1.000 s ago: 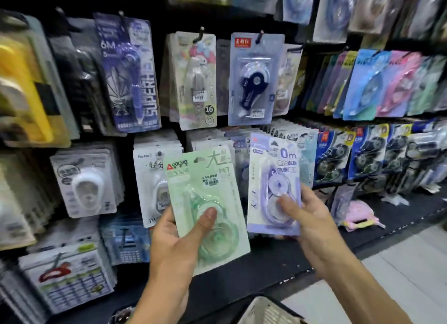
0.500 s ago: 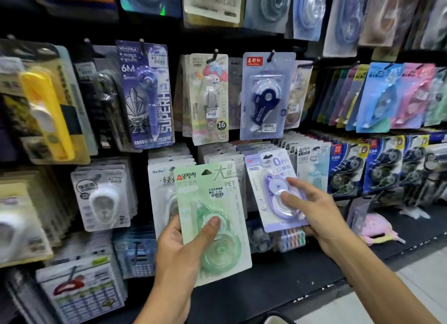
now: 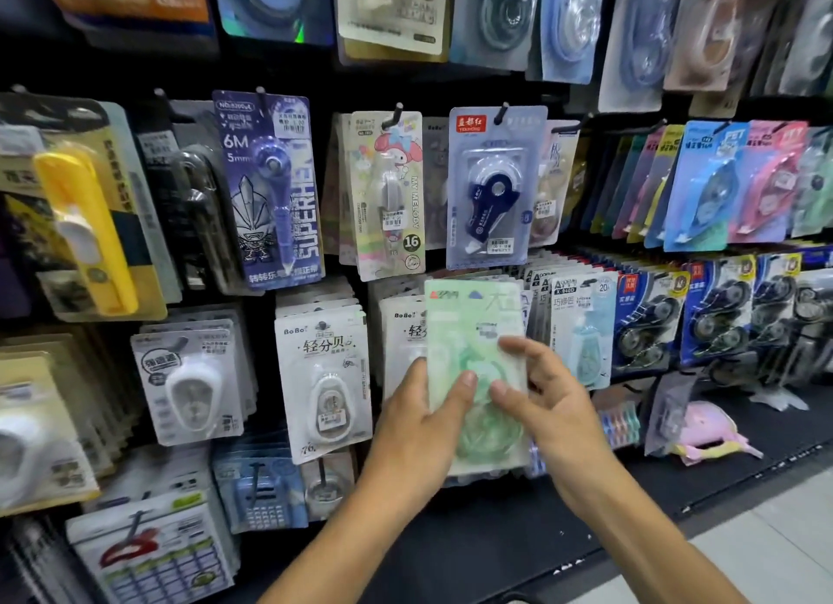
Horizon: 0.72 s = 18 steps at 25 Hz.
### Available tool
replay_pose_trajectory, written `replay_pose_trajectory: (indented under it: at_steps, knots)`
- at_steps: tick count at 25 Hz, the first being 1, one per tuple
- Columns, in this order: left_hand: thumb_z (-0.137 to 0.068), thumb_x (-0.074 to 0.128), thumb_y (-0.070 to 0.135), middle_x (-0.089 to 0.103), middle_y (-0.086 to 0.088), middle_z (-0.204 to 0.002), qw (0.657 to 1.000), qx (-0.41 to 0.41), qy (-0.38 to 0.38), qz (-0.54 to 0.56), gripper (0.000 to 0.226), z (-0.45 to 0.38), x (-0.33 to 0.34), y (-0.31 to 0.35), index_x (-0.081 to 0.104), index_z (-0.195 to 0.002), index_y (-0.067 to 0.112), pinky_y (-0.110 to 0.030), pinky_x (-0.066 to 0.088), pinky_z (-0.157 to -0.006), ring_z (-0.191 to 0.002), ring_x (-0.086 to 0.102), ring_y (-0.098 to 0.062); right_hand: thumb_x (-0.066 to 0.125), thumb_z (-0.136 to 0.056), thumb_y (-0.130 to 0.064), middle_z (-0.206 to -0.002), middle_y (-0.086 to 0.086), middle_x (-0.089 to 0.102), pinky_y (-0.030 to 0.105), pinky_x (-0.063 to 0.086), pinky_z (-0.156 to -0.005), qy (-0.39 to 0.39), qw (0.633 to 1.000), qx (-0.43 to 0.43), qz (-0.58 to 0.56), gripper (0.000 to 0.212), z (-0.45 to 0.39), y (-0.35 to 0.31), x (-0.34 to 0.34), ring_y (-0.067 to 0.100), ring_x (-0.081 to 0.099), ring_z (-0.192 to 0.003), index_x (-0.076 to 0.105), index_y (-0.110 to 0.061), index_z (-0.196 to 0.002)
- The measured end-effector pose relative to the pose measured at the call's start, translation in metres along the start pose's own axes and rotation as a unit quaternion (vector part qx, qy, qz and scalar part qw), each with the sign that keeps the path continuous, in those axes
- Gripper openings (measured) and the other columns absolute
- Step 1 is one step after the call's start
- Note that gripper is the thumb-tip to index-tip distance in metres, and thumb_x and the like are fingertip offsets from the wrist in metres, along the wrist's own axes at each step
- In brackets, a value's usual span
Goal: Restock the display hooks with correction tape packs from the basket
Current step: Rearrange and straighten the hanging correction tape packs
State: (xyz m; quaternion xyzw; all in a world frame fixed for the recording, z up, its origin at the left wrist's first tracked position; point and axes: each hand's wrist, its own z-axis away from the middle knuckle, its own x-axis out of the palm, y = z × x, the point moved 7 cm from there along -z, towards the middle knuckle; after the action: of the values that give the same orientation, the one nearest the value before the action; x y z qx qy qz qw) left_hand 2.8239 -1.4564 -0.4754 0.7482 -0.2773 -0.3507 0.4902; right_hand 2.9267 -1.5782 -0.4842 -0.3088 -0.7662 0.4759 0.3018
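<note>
A pale green correction tape pack (image 3: 474, 324) is held upright in front of the middle row of hanging packs. My left hand (image 3: 419, 428) grips its lower left edge, thumb on the front. My right hand (image 3: 554, 405) pinches its right side, fingertips on the clear blister. The pack's top edge sits just below a hanging navy dispenser pack (image 3: 493, 189). Behind it hang stacked white and light blue tape packs (image 3: 581, 319) on hooks. The lilac pack from earlier and the basket are out of sight.
White BoBo packs (image 3: 322, 378) hang to the left, a purple superhero pack (image 3: 270, 189) above them. Blue packs (image 3: 716, 315) fill the hooks at right. A pink item (image 3: 707, 432) lies on the black shelf ledge (image 3: 496, 536). Light floor tiles (image 3: 775, 554) show at bottom right.
The green pack has moved up and right toward the middle hooks. My right hand no longer shows the lilac pack and has come over onto the green one. The view has tilted upward.
</note>
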Motion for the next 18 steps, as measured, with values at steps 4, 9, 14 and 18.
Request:
replay_pose_trajectory:
  at_steps: [4,9,14,18]
  knots:
    - [-0.102,0.044,0.054,0.000,0.005,-0.173,0.848,0.125,-0.077,-0.509,0.072,-0.021,0.012,-0.005,0.015,-0.162,0.028,-0.046,-0.008,-0.125,-0.159,-0.005,-0.020,0.071,-0.089,-0.008,-0.144,-0.020,0.053,0.036,0.037,-0.114,0.067,0.990,0.072,0.099,0.056,-0.030,-0.001,-0.054,0.006,0.043,-0.135,0.058,-0.036,-0.136]
    - [-0.099,0.049,0.035,-0.027,-0.001,-0.169,0.777,0.098,-0.123,-0.610,0.076,-0.031,0.014,-0.024,0.008,-0.163,0.032,-0.067,-0.013,-0.119,-0.153,-0.031,-0.031,0.072,-0.090,-0.011,-0.140,-0.029,0.047,0.038,0.025,-0.119,0.017,0.983,0.109,0.148,0.056,-0.048,0.010,-0.069,0.002,0.031,-0.140,0.062,-0.050,-0.129]
    - [-0.101,0.045,0.035,-0.028,-0.005,-0.169,0.755,0.089,-0.117,-0.639,0.076,-0.034,0.016,-0.025,0.002,-0.163,0.031,-0.063,-0.013,-0.121,-0.154,-0.028,-0.036,0.068,-0.096,-0.021,-0.146,-0.023,0.040,0.030,0.030,-0.110,0.010,0.968,0.067,0.241,0.054,-0.064,0.019,-0.058,0.002,0.033,-0.134,0.053,-0.055,-0.135]
    - [-0.099,0.046,0.035,-0.026,-0.004,-0.169,0.750,0.095,-0.115,-0.644,0.076,-0.029,0.008,-0.032,0.006,-0.162,0.028,-0.056,0.012,-0.122,-0.156,-0.004,-0.036,0.067,-0.096,-0.025,-0.151,-0.016,0.042,0.039,0.034,-0.117,0.029,0.973,0.038,0.227,0.049,-0.064,0.028,-0.066,0.010,0.035,-0.142,0.053,-0.053,-0.135]
